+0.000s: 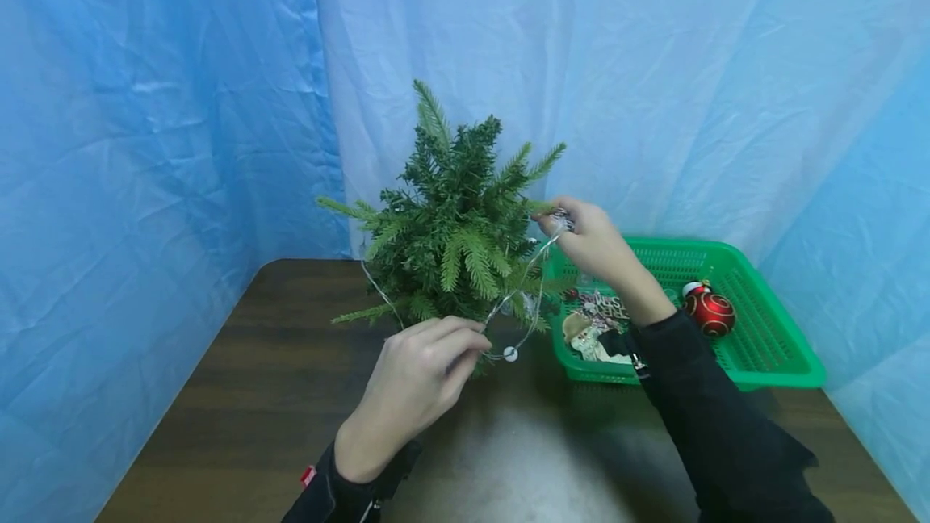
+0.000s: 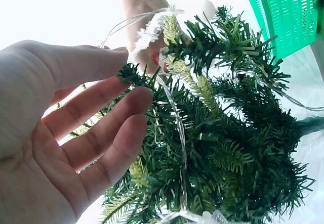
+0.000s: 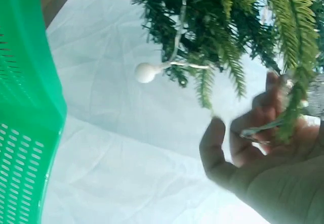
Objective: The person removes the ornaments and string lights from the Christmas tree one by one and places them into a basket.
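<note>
A small artificial Christmas tree (image 1: 465, 240) stands on the table, with string lights (image 1: 511, 354) on clear wire looped around it. At the tree's lower front my left hand (image 1: 425, 366) pinches the wire between thumb and forefinger, beside a green branch tip (image 2: 134, 75) in the left wrist view. My right hand (image 1: 592, 236) is at the tree's right side and holds a gathered bundle of the same wire in curled fingers. Between the hands, slack wire hangs down. One round white bulb (image 3: 146, 73) dangles near the branches in the right wrist view.
A green plastic basket (image 1: 788, 337) sits right of the tree, partly under my right forearm. Inside it lie red baubles (image 1: 710, 313) and several small flat ornaments (image 1: 588, 337). Blue curtains (image 1: 625, 87) hang behind the dark wooden table (image 1: 276, 378).
</note>
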Demonstrator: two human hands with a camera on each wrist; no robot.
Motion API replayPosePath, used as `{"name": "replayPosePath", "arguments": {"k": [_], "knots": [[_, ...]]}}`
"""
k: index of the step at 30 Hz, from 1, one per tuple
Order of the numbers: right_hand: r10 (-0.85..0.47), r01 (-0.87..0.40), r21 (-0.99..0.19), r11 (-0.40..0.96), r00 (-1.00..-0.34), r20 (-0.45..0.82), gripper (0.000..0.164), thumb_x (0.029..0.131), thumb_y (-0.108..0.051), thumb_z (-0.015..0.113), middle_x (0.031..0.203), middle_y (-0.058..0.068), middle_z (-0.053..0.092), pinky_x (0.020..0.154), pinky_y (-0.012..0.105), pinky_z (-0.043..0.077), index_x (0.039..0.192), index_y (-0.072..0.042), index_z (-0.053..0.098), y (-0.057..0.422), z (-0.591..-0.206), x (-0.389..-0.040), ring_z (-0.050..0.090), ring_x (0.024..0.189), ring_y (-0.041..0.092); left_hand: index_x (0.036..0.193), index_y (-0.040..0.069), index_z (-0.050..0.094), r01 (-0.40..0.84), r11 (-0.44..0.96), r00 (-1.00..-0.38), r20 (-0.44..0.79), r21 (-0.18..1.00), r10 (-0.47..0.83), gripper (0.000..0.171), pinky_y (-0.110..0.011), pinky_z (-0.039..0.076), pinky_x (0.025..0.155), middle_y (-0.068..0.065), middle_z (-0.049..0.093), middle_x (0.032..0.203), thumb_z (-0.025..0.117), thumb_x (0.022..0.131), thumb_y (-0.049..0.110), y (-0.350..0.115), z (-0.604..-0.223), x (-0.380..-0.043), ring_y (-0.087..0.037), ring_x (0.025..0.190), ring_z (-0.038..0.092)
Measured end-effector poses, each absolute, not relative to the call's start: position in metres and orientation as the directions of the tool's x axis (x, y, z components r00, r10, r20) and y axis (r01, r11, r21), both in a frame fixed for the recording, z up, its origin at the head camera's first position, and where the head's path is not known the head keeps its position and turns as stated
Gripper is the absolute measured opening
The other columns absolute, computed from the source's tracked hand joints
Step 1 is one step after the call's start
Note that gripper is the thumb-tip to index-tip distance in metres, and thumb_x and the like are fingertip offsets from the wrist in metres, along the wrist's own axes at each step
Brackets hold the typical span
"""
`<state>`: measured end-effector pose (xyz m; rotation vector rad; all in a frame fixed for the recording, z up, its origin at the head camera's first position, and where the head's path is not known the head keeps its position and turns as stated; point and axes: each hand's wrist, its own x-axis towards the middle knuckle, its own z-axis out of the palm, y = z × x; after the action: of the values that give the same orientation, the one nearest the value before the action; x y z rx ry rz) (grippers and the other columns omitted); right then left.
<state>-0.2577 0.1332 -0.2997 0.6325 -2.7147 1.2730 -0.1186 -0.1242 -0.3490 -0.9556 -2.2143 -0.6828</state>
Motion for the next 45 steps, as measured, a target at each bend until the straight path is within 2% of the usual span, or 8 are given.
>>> {"name": "replayPosePath", "arguments": {"k": [8, 11, 14, 23, 28, 35, 42, 45], "knots": [[-0.334, -0.288, -0.875, 0.390, -0.929, 0.156, 0.041, 0.108, -0.020, 0.052, 0.126, 0.017, 0.065, 0.054, 0.028, 0.042, 0.146, -0.007, 0.048, 0.126, -0.295, -0.263, 0.054, 0.065, 0.018, 0.095, 0.016, 0.078, 0.789, 0.578, -0.524, 0.720, 0.209, 0.455, 0.012, -0.029, 0.058, 0.076, 0.003, 0.074, 0.103, 0.075, 0.090, 0.005, -0.129, -0.349, -0.121, -0.010, 0.088, 0.070], [-0.363, -0.272, -0.912, 0.307, -0.919, 0.151, 0.039, 0.108, -0.012, 0.049, 0.119, 0.022, 0.065, 0.070, 0.030, 0.048, 0.145, -0.002, 0.045, 0.125, -0.295, -0.268, 0.064, 0.095, 0.027, 0.095, 0.016, 0.078, 0.783, 0.583, -0.535, 0.713, 0.216, 0.454, 0.011, -0.028, 0.058, 0.076, 0.003, 0.074, 0.103, 0.074, 0.091, 0.006, -0.127, -0.350, -0.121, -0.010, 0.088, 0.070], [-0.382, -0.270, -0.920, 0.285, -0.912, 0.150, 0.039, 0.107, -0.005, 0.045, 0.116, 0.022, 0.064, 0.075, 0.034, 0.050, 0.146, -0.002, 0.043, 0.124, -0.295, -0.272, 0.064, 0.103, 0.035, 0.096, 0.017, 0.078, 0.777, 0.591, -0.541, 0.709, 0.215, 0.453, 0.011, -0.028, 0.058, 0.077, 0.004, 0.074, 0.103, 0.073, 0.092, 0.007, -0.126, -0.350, -0.121, -0.010, 0.089, 0.070], [-0.378, -0.384, -0.855, 0.349, -0.892, 0.247, 0.034, 0.106, -0.028, 0.056, 0.128, 0.015, 0.062, 0.092, 0.047, 0.051, 0.133, -0.007, 0.056, 0.136, -0.298, -0.268, 0.063, 0.115, 0.032, 0.096, 0.016, 0.078, 0.766, 0.606, -0.544, 0.718, 0.214, 0.434, 0.012, -0.028, 0.057, 0.080, 0.004, 0.074, 0.103, 0.074, 0.091, 0.006, -0.121, -0.347, -0.120, -0.010, 0.091, 0.070], [-0.361, -0.446, -0.799, 0.404, -0.880, 0.309, 0.035, 0.104, -0.036, 0.058, 0.123, 0.009, 0.065, 0.079, 0.038, 0.049, 0.124, -0.008, 0.063, 0.151, -0.297, -0.250, 0.061, 0.098, 0.025, 0.097, 0.015, 0.077, 0.761, 0.602, -0.554, 0.725, 0.240, 0.410, 0.011, -0.028, 0.057, 0.080, 0.002, 0.074, 0.103, 0.075, 0.090, 0.007, -0.120, -0.344, -0.119, -0.010, 0.092, 0.070], [-0.362, -0.577, -0.729, 0.368, -0.811, 0.460, 0.018, 0.103, -0.023, 0.062, 0.104, 0.004, 0.065, 0.057, 0.030, 0.042, 0.116, -0.012, 0.069, 0.168, -0.300, -0.220, 0.049, 0.067, 0.023, 0.097, 0.013, 0.077, 0.773, 0.578, -0.535, 0.758, 0.262, 0.372, 0.010, -0.029, 0.058, 0.074, 0.000, 0.073, 0.103, 0.078, 0.088, 0.008, -0.130, -0.340, -0.117, -0.011, 0.092, 0.070], [-0.486, -0.752, -0.580, 0.315, -0.652, 0.582, 0.021, 0.098, 0.002, 0.064, 0.111, -0.002, 0.068, 0.079, 0.022, 0.049, 0.112, -0.012, 0.069, 0.179, -0.305, -0.193, 0.062, 0.095, 0.011, 0.097, 0.013, 0.078, 0.816, 0.509, -0.501, 0.776, 0.275, 0.384, 0.006, -0.028, 0.057, 0.075, -0.004, 0.072, 0.107, 0.072, 0.095, 0.012, -0.153, -0.331, -0.114, -0.014, 0.094, 0.070], [-0.588, -0.806, -0.534, 0.254, -0.567, 0.577, 0.030, 0.094, 0.009, 0.065, 0.106, -0.005, 0.070, 0.077, 0.022, 0.051, 0.112, -0.015, 0.069, 0.183, -0.308, -0.185, 0.064, 0.090, 0.008, 0.097, 0.013, 0.078, 0.826, 0.510, -0.479, 0.778, 0.242, 0.407, 0.007, -0.029, 0.056, 0.074, -0.004, 0.072, 0.106, 0.072, 0.095, 0.011, -0.165, -0.328, -0.113, -0.016, 0.093, 0.069]]}}
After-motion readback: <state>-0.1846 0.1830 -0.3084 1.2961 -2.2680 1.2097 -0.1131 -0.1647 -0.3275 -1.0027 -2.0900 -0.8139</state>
